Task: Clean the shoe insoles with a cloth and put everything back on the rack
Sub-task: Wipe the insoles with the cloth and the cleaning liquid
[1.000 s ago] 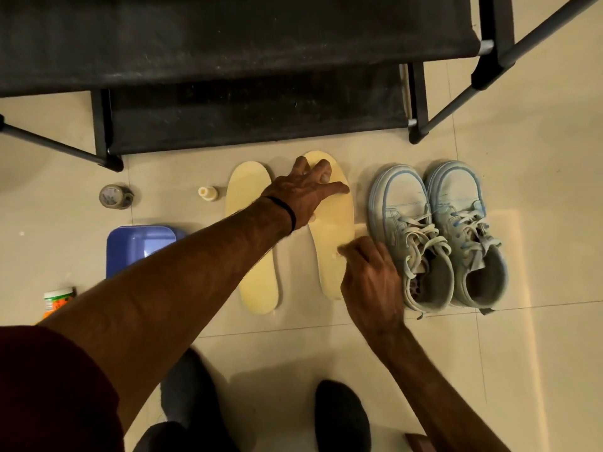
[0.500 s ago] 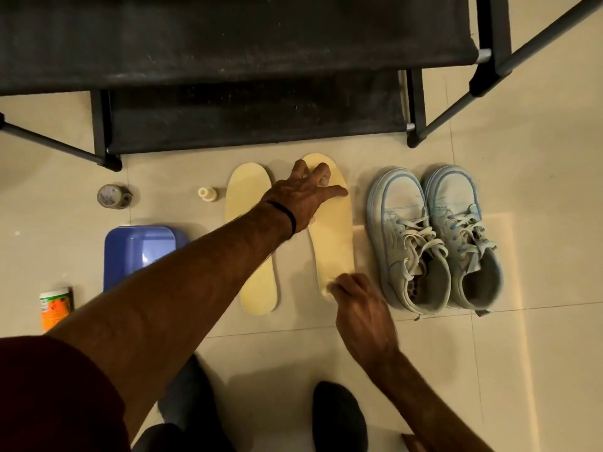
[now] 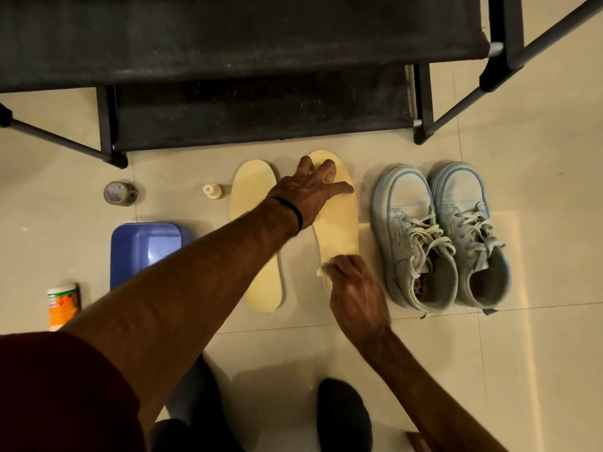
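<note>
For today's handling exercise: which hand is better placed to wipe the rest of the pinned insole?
Probably the right hand: it holds the cloth at the heel of the insole, while the left hand pins the toe.

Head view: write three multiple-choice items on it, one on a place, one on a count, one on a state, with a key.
1. The blue tub lies where?
A. left of the insoles
B. right of the shoes
C. on the rack

2. How many insoles lie on the floor?
A. one
B. two
C. four

3. The left hand is:
A. raised in the air
B. inside a shoe
C. pressed flat on the right insole

Key: A, the tub sits left of the left insole; B, two yellow insoles show; C, its spread fingers lie on the toe end.
</note>
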